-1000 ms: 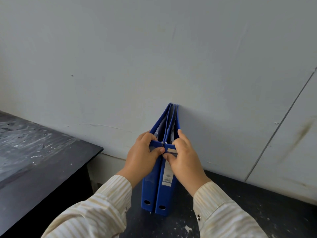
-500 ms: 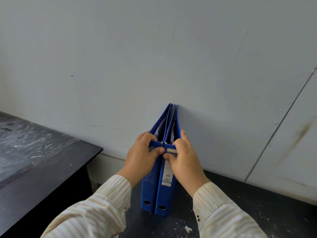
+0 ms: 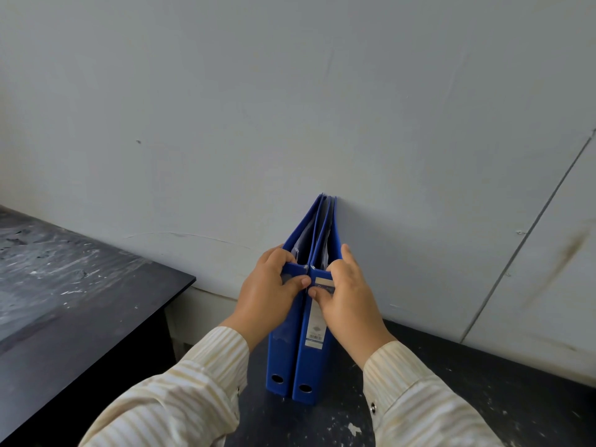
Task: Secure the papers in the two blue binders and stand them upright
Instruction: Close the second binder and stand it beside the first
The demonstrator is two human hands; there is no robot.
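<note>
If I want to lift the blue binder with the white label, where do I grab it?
Probably the top of its spine, coming from above and the front. The labelled binder stands upright with the spine facing out, its far edge is at the wall, and the other binder sits tight against its left side. The right hand holds it there.

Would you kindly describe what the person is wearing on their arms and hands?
Both arms wear long cream sleeves with thin pale stripes: the left sleeve and the right sleeve, whose cuff shows a small round button. The left hand and right hand are bare.
</note>
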